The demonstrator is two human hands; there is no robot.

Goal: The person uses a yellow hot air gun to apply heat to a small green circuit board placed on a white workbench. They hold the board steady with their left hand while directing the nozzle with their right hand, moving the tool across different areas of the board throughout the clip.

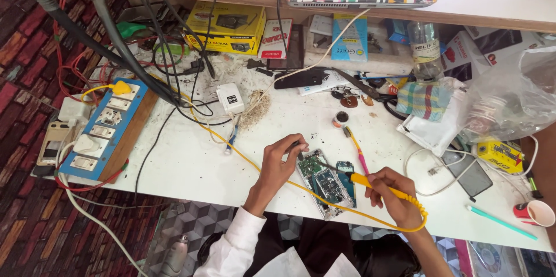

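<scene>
Left hand [277,164] fingers pinch the opened phone [323,183] flat on the desk [191,164] while right hand [394,196] grips the soldering iron [370,182], so a slip could easily scorch nearby board parts.

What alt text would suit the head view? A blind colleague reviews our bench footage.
A person's right hand holds a yellow soldering iron to an opened phone circuit board on a cluttered white table, while the left hand steadies the board's top end. A blue switchboard, tangled cables and a paper cup lie around.
</scene>
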